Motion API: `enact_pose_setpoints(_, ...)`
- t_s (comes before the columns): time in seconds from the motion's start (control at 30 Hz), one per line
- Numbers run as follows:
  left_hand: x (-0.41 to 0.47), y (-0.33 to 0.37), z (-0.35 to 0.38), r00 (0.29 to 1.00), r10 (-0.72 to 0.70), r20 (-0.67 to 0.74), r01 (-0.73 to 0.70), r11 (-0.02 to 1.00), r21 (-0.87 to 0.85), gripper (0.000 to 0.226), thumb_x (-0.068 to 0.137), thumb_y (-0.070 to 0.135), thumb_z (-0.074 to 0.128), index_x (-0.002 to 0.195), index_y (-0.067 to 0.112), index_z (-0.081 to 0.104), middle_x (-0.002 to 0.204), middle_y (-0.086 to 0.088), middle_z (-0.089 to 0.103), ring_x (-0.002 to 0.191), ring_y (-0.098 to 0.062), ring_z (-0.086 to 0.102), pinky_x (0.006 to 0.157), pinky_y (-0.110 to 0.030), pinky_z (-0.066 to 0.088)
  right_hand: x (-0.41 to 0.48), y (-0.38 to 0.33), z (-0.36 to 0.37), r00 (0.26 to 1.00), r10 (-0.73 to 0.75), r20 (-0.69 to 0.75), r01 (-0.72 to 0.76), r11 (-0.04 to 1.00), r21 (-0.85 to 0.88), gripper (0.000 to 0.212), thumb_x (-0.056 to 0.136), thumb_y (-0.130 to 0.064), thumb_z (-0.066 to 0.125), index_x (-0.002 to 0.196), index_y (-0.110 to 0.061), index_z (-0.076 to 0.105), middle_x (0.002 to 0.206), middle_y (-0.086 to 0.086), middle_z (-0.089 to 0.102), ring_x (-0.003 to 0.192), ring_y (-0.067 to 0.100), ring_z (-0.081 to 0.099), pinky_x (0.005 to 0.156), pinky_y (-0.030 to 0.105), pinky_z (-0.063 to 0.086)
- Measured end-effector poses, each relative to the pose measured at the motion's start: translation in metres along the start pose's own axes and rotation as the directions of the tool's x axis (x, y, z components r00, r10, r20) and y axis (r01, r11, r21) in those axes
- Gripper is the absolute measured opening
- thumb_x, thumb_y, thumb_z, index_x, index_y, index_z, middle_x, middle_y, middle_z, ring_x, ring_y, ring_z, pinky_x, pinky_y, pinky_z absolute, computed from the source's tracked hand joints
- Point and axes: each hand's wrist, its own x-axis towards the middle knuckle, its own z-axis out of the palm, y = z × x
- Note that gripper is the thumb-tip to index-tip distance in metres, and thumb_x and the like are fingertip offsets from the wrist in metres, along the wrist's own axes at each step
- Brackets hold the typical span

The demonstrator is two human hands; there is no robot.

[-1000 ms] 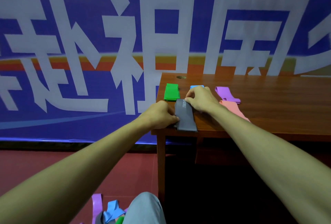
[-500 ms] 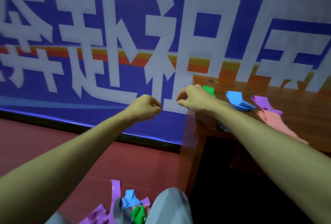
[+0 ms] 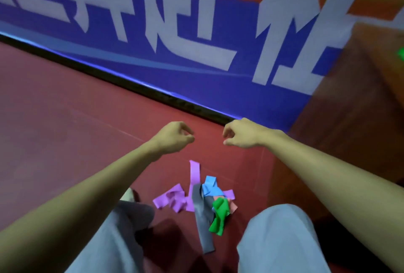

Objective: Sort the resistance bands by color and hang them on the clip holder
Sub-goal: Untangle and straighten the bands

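1. Left hand (image 3: 175, 137) and right hand (image 3: 242, 134) had left the brown wooden bench (image 3: 360, 102) at 2 o'clock — each grip loosely curled, empty.
2. Tangled purple, blue, grey, green rubber bands (image 3: 203, 202) lay on the floor at 6 o'clock — probably next.

A heap of resistance bands (image 3: 197, 205) lies on the floor (image 3: 65, 124), between the person's knees. Beyond it hang the left grip (image 3: 175, 137) and right grip (image 3: 242, 134), side by side, apart. The desk (image 3: 349, 109) stands to the right, and the banner (image 3: 175, 32) runs behind.
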Motion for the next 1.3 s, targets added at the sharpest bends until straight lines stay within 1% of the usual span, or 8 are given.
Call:
enact_pose_setpoints(0.27,0.053,-0.127,0.078,0.953,-0.243,0.180,0.253,0.967,-0.034,0.012,0.086,0.007,0.059,0.096,0.011,0.065,0.072,-0.003,0.059,0.071,-0.022,0.057,0.069,-0.029,0.048,0.094,0.040,0.146,0.963,0.064,0.261,-0.112,0.978,0.176,0.025,0.089,-0.025,0.063,0.110,-0.013,0.068,0.112,0.005,0.069,0.106,0.021,0.062,0.088,0.025,0.042)
enact_pose_setpoints(0.37,0.066,-0.157,0.115,0.923,-0.323,0.208,0.365,0.905,-0.218,0.018,0.089,-0.003,0.052,0.090,0.010,0.064,0.068,-0.003,0.058,0.061,-0.017,0.056,0.058,-0.025,0.045,0.120,0.058,0.206,0.940,0.132,0.313,-0.206,0.954,0.216,0.021,0.088,-0.021,0.063,0.106,-0.014,0.071,0.112,0.008,0.070,0.107,0.025,0.062,0.087,0.028,0.045)
enact_pose_setpoints(0.5,0.081,-0.188,0.161,0.859,-0.470,0.201,0.502,0.703,-0.504,0.021,0.091,-0.004,0.049,0.088,0.013,0.060,0.073,-0.006,0.057,0.061,-0.017,0.055,0.056,-0.024,0.045,0.143,0.066,0.290,0.893,0.169,0.417,-0.260,0.951,0.170,0.022,0.086,-0.017,0.058,0.102,-0.015,0.073,0.113,0.009,0.069,0.107,0.028,0.061,0.088,0.031,0.048)
enact_pose_setpoints(0.7,0.084,-0.236,0.222,0.760,-0.580,0.294,0.647,0.635,-0.421,0.021,0.088,-0.004,0.047,0.088,0.013,0.060,0.072,-0.002,0.055,0.053,-0.012,0.051,0.051,-0.022,0.040,0.148,0.063,0.399,0.829,0.132,0.543,-0.244,0.960,0.140,0.046,0.083,-0.013,0.056,0.127,-0.024,0.058,0.120,0.010,0.063,0.114,0.030,0.058,0.092,0.035,0.049)
enact_pose_setpoints(0.8,0.076,-0.254,0.241,0.713,-0.631,0.306,0.696,0.581,-0.423,0.025,0.092,0.003,0.045,0.079,0.020,0.058,0.073,-0.001,0.057,0.057,-0.014,0.053,0.052,-0.022,0.042,0.145,0.061,0.426,0.843,0.208,0.496,-0.283,0.956,0.080,0.063,0.085,-0.023,0.062,0.143,-0.024,0.036,0.127,0.015,0.053,0.121,0.035,0.052,0.094,0.042,0.046)
enact_pose_setpoints(0.87,0.072,-0.260,0.248,0.698,-0.644,0.314,0.705,0.542,-0.457,0.026,0.094,0.004,0.044,0.079,0.020,0.057,0.072,-0.001,0.056,0.058,-0.015,0.054,0.054,-0.023,0.041,0.146,0.061,0.437,0.863,0.321,0.391,-0.372,0.926,0.060,0.063,0.085,-0.031,0.068,0.137,-0.014,0.036,0.127,0.015,0.053,0.119,0.035,0.054,0.090,0.043,0.046)
enact_pose_setpoints(1.03,0.069,-0.261,0.249,0.661,-0.687,0.303,0.695,0.407,-0.593,0.026,0.091,0.001,0.043,0.084,0.017,0.062,0.075,-0.002,0.059,0.062,-0.019,0.057,0.057,-0.024,0.044,0.152,0.062,0.444,0.885,0.423,0.195,-0.433,0.901,0.010,0.018,0.091,-0.013,0.055,0.109,-0.012,0.057,0.108,0.013,0.066,0.103,0.033,0.064,0.069,0.033,0.043)
enact_pose_setpoints(1.3,0.070,-0.229,0.220,0.694,-0.652,0.306,0.681,0.456,-0.573,0.025,0.092,0.004,0.044,0.083,0.017,0.062,0.077,-0.003,0.059,0.060,-0.015,0.057,0.054,-0.022,0.042,0.150,0.082,0.377,0.935,0.264,0.236,-0.326,0.903,0.280,0.006,0.082,-0.022,0.066,0.080,-0.021,0.060,0.095,0.011,0.069,0.099,0.031,0.062,0.090,0.039,0.047)
